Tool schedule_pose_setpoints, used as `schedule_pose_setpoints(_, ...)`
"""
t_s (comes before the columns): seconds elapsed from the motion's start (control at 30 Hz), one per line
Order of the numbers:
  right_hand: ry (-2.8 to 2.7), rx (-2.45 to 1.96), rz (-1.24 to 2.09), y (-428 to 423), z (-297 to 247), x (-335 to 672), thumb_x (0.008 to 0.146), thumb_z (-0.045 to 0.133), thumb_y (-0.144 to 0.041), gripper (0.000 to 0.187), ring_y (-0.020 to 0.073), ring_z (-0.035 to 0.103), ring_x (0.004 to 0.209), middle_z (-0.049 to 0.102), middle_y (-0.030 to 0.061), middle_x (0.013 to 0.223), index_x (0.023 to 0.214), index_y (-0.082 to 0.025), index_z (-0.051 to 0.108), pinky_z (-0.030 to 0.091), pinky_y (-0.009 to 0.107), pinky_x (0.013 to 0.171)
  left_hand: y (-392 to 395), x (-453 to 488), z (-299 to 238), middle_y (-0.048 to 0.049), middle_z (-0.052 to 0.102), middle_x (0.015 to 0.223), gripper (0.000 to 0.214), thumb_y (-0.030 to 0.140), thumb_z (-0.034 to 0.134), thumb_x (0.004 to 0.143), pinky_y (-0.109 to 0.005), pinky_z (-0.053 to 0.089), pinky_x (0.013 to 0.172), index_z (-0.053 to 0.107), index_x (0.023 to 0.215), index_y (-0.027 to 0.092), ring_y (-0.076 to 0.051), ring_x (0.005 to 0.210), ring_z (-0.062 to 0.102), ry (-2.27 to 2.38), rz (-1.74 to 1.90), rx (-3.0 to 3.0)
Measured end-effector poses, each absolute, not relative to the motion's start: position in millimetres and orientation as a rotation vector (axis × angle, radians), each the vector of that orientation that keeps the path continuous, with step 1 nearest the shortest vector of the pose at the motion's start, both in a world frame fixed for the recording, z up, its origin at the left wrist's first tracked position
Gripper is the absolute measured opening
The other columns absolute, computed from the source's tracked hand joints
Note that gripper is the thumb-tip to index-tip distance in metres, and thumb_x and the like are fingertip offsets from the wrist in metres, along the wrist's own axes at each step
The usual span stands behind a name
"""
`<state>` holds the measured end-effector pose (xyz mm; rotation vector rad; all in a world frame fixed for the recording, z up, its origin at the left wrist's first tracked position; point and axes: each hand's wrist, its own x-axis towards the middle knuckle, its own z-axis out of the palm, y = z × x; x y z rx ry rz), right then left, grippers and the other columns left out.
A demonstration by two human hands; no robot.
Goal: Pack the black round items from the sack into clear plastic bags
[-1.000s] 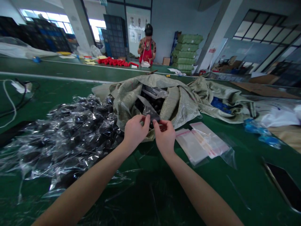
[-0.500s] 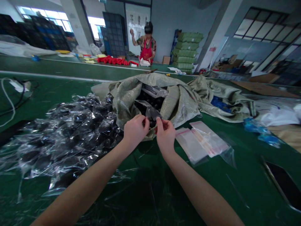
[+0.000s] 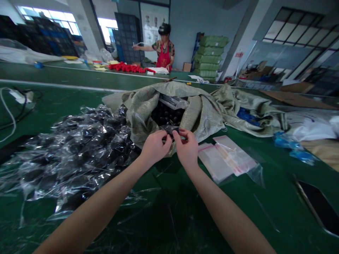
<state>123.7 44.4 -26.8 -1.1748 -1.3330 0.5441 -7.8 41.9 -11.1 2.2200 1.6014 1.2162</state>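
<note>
Between my two hands a small clear plastic bag (image 3: pixel 169 129) with something dark in or behind it is stretched at the mouth of a woven sack. My left hand (image 3: pixel 156 145) pinches its left side with thumb and forefinger. On its right side the fingers of my right hand (image 3: pixel 186 145) are closed too. Just beyond, the greenish woven sack (image 3: pixel 143 111) lies with its mouth rolled back, and many round black pieces (image 3: pixel 166 114) show inside. Left of my hands spreads a heap of dark pieces in clear bags (image 3: pixel 90 151). Flat clear bags (image 3: pixel 219 162) lie right of my right hand.
A phone (image 3: pixel 316 203) lies at the right edge. Another sack with blue pieces (image 3: pixel 247 117) sits at the back right. Cables (image 3: pixel 23 97) are at the left. Across the green table (image 3: pixel 87 79), a person in a red apron (image 3: pixel 164 56) stands near red items (image 3: pixel 127 67).
The plastic bag between my hands has dropped from standing up to lying folded low against my fingers. Across the table, the person's raised arm has swung out to the left.
</note>
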Motion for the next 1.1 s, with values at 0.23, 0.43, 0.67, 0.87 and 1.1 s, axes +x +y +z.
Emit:
schedule_pose_setpoints(0.23, -1.214, -1.15, 0.818, 57, -29, 133, 0.079, 0.064, -0.046, 0.028, 0.0172, 0.066, 0.067, 0.065, 0.001, 0.072, 0.083, -0.021, 0.054, 0.055, 0.031, 0.066, 41, -11, 1, 0.0035, 0.046, 0.051, 0.028, 0.028, 0.045, 0.082, -0.024, 0.031, 0.054, 0.051, 0.056, 0.016, -0.01, 0.051, 0.043, 1.606, 1.07, 1.907)
schedule_pose_setpoints(0.43, -1.234, -1.163, 0.929, 63, -25, 139, 0.078, 0.061, -0.039, 0.021, 0.0184, 0.066, 0.063, 0.068, 0.002, 0.07, 0.088, -0.02, 0.06, 0.056, 0.031, 0.061, 40, -12, 1, 0.0019, 0.052, 0.055, 0.027, 0.03, 0.046, 0.08, -0.025, 0.032, 0.056, 0.057, 0.059, 0.016, -0.012, 0.055, 0.046, 1.589, 1.061, 1.879)
schedule_pose_setpoints(0.67, -1.576, -1.309, 0.455, 51, -7, 148, 0.081, 0.056, -0.031, 0.016, 0.0187, 0.064, 0.065, 0.068, 0.0033, 0.07, 0.073, -0.02, 0.063, 0.05, 0.032, 0.068, 35, -9, 4, 0.0019, 0.052, 0.053, 0.029, 0.031, 0.046, 0.08, -0.025, 0.032, 0.056, 0.055, 0.057, 0.017, -0.012, 0.055, 0.048, 1.62, 1.031, 1.842)
schedule_pose_setpoints(0.87, -1.802, -1.445, -0.009, 37, 26, 151, 0.081, 0.052, -0.023, 0.015, 0.0201, 0.062, 0.076, 0.068, 0.0083, 0.079, 0.072, -0.017, 0.063, 0.045, 0.031, 0.074, 32, -6, 19, 0.0005, 0.053, 0.049, 0.03, 0.032, 0.047, 0.08, -0.026, 0.033, 0.054, 0.054, 0.053, 0.018, -0.014, 0.052, 0.05, 1.692, 0.947, 1.691)
schedule_pose_setpoints(1.1, -1.882, -1.681, -0.052, 24, 49, 156, 0.084, 0.049, -0.026, 0.024, 0.023, 0.065, 0.075, 0.071, 0.0133, 0.079, 0.075, -0.015, 0.069, 0.044, 0.031, 0.071, 15, -8, 25, 0.0008, 0.046, 0.041, 0.027, 0.029, 0.051, 0.076, -0.027, 0.03, 0.047, 0.055, 0.051, 0.018, -0.013, 0.041, 0.042, 1.613, 0.795, 1.71)
